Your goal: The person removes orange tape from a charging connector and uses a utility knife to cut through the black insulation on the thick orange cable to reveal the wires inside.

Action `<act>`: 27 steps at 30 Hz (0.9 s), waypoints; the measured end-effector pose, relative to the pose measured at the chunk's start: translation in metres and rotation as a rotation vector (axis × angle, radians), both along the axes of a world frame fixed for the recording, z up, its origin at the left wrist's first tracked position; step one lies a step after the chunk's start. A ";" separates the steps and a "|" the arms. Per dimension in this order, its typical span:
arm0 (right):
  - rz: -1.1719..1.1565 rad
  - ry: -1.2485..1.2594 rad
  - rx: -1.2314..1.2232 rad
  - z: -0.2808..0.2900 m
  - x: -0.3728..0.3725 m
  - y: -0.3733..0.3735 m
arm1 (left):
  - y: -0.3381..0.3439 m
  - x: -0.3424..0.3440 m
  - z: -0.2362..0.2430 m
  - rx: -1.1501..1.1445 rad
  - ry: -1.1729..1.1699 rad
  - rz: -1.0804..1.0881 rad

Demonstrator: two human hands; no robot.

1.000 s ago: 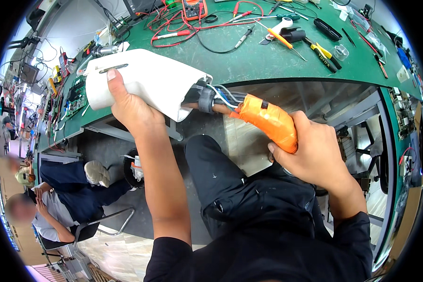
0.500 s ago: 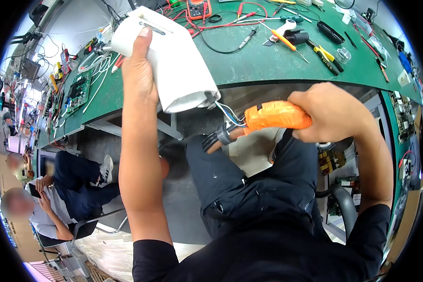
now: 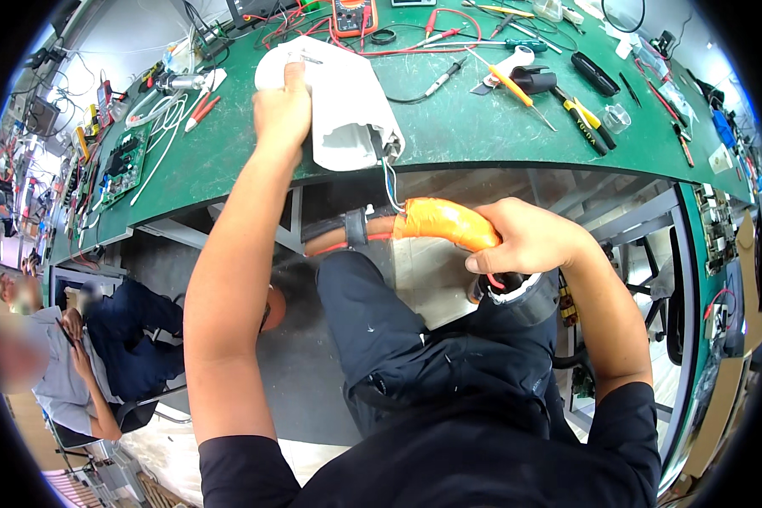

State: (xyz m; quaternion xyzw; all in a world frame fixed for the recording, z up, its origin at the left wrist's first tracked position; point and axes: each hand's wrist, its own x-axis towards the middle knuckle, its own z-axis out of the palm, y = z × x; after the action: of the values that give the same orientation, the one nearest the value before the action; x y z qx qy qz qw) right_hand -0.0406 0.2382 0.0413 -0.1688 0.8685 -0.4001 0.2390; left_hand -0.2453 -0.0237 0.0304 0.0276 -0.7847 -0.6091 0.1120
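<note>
Two hands | left — one white housing | right — one orange-taped bundle (curved)

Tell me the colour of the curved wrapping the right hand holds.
The wrapping is orange, clearest in the head view.

Brt, L-side glare, warped edges

- Housing, white, hollow, tapered; held tilted over the near edge of the surface, open end toward the wearer.
- Curved bundle, wrapped in glossy orange tape; arched, held in front of that edge, apart from the housing.
- Thin wires, white, blue and dark; from the housing's mouth to the wrap's left end.
- Black band, around the bundle's brown-and-red stretch.
- Black round end piece, pale ragged rim; below the wrap's right end.
</note>
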 end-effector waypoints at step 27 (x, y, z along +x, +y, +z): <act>-0.234 -0.185 -0.421 -0.029 0.001 -0.055 | 0.016 0.217 -0.063 0.916 -0.140 -0.368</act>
State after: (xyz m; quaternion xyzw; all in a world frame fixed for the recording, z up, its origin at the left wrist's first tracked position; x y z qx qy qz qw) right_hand -0.0398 0.1827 0.0127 -0.0761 0.7541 -0.6108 0.2292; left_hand -0.0288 -0.0073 -0.0324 -0.0241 -0.4340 -0.8976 -0.0739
